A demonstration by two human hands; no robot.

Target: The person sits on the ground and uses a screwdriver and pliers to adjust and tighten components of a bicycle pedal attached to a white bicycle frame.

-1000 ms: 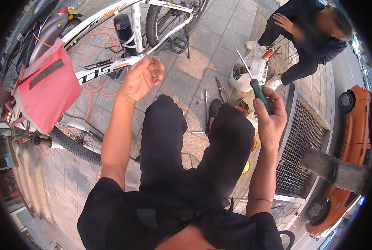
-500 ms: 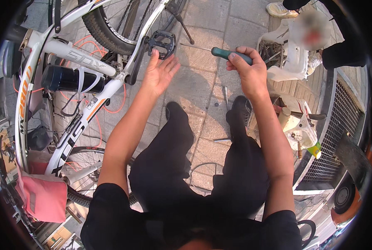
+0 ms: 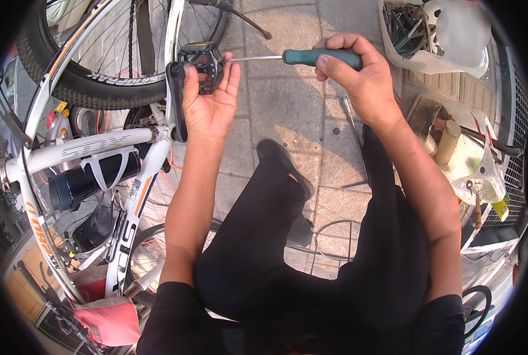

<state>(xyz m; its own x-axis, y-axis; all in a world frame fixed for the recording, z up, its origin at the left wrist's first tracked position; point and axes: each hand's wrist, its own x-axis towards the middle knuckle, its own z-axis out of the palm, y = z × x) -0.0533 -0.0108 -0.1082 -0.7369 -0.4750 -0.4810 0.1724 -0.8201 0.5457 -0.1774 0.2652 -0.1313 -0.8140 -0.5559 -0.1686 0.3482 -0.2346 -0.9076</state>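
We find the black pedal [image 3: 201,58] at the outer end of the crank arm [image 3: 176,105], the left hand [image 3: 212,106] taking it between thumb and fingers parted about its width, in our judgement to steady it against turning. The right hand [image 3: 361,80] has its fingers curled closed about the green-handled screwdriver [image 3: 311,57], laid crosswise so its shaft points at the pedal's outer edge; tip contact we cannot tell. Further out, 1 white tub [image 3: 416,64] of tools stands towards the pavement's [image 3: 273,103] right edge, presumably for easy reach.
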